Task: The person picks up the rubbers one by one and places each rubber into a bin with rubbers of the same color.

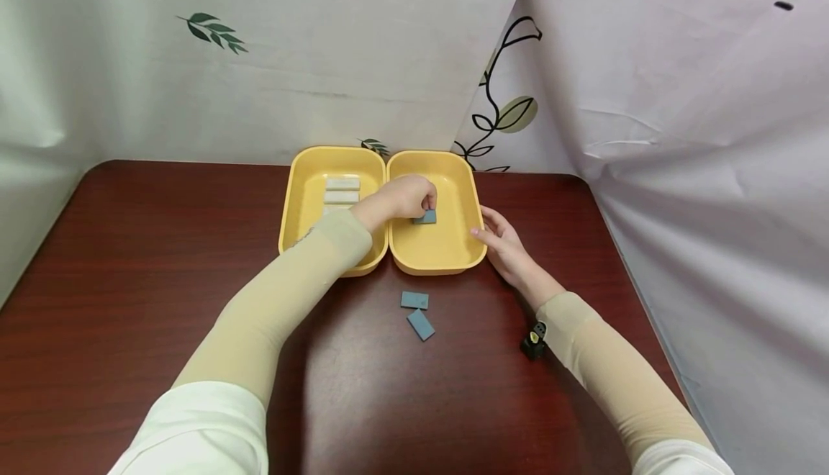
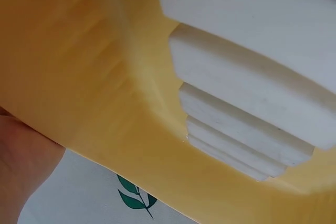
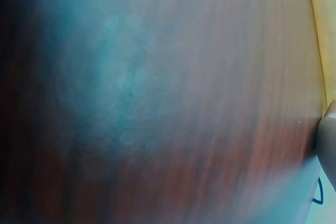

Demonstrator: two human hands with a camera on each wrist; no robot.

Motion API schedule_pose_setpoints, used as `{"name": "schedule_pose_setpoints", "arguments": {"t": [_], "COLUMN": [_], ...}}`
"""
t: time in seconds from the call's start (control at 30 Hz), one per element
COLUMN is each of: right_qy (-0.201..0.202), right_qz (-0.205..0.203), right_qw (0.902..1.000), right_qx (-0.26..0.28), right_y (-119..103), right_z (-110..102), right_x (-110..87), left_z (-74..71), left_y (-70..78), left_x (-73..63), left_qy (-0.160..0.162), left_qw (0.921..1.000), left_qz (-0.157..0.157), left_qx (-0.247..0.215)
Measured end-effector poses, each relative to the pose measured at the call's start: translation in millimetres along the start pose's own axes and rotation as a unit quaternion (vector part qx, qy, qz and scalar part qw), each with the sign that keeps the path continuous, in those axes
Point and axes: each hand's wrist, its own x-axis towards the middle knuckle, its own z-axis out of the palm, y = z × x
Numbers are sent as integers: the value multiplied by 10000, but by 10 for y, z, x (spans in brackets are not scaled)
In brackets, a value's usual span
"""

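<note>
My left hand [image 1: 412, 196] reaches into the right-hand yellow tray [image 1: 453, 245], fingers bent down and pinching a small blue-grey rectangular tile [image 1: 425, 217] low over the tray floor. The fingertips partly cover that tile. At the tray's right side, my right hand [image 1: 505, 245] grips the wall, thumb over the rim and fingers along the outside. Two more blue-grey tiles, one lying straight [image 1: 414, 300] and one slanted [image 1: 421, 324], rest on the table in front of the tray, their corners close together.
A second yellow tray [image 1: 288, 209] stands against the first on its left, with several white bars [image 2: 241, 124] lined up in it; my left forearm passes over it. The dark red wooden table [image 1: 162, 259] meets white printed cloth [image 1: 291, 65] behind and at the sides.
</note>
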Motion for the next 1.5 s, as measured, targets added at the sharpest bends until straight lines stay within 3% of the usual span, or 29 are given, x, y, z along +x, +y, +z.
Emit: {"name": "schedule_pose_setpoints", "arguments": {"t": [1.5], "right_qy": [-5], "right_qz": [-37], "right_qw": [10000], "right_qx": [37], "right_y": [-4], "right_z": [14], "right_x": [2], "left_z": [32], "left_y": [-40], "left_x": [1], "left_qy": [86], "left_qw": [9997], "left_qz": [154], "left_qx": [185]}}
